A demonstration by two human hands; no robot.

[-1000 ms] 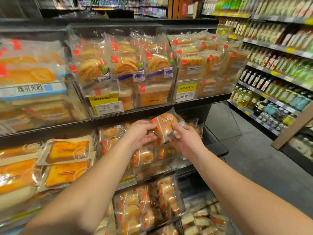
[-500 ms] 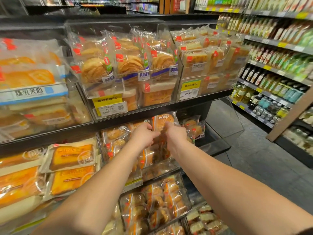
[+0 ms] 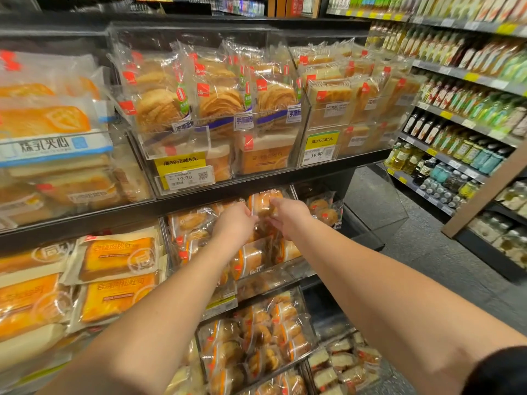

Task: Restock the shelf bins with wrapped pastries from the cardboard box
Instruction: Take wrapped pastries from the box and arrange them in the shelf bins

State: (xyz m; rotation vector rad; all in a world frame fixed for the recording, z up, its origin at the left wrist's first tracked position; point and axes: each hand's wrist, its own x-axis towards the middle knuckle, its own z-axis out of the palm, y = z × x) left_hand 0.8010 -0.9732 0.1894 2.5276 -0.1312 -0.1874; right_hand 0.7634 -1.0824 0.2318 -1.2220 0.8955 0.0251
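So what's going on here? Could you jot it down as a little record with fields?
place: shop aisle, bread shelves
left hand: holds the wrapped pastry from the left
right hand: holds the same pastry from the right
wrapped pastry: orange-striped pack, at the top of the middle-shelf bin
middle-shelf bin: clear, holds similar packs
shelf above: bins of flaky rounds and sliced loaves, yellow price tag reading 19.90
right side: bottle shelves
cardboard box: not in view
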